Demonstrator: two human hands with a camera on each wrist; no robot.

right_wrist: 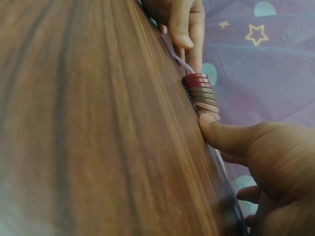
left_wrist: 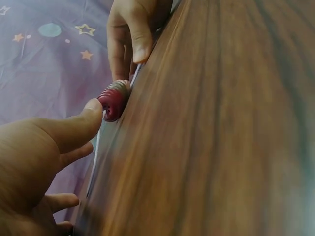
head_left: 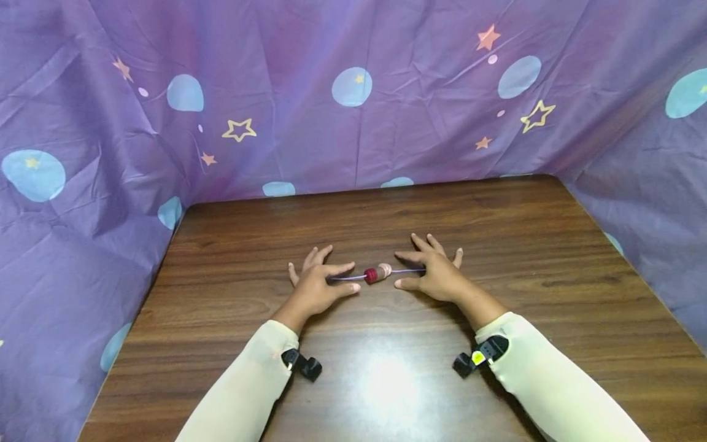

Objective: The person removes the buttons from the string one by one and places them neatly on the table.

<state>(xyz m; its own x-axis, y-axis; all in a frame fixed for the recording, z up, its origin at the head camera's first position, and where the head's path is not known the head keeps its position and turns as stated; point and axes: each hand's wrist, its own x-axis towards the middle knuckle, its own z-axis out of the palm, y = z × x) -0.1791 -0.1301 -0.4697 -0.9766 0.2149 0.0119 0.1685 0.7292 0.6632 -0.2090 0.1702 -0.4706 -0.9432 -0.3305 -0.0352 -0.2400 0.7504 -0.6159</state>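
Note:
A short stack of buttons [head_left: 377, 274], dark red, brownish and pale pink, lies on its side on the wooden table, strung on a thin lilac cord [head_left: 349, 278]. Small holes show in the red end button [left_wrist: 109, 107]. My left hand [head_left: 316, 287] is at the red end, thumb and forefinger spread apart on either side of the cord. At the pink end, my right hand [head_left: 440, 276] has its fingers spread, with the cord running between thumb and forefinger. Both palms partly hide the cord's ends. In the right wrist view the pink buttons [right_wrist: 206, 107] are close to my thumb tip.
The brown wooden table [head_left: 232, 245] reaches back to a purple curtain [head_left: 309, 141] with stars and blue ovals, which also hangs at both sides. A black wrist camera [head_left: 302, 364] is on the left sleeve, another camera [head_left: 479, 357] on the right.

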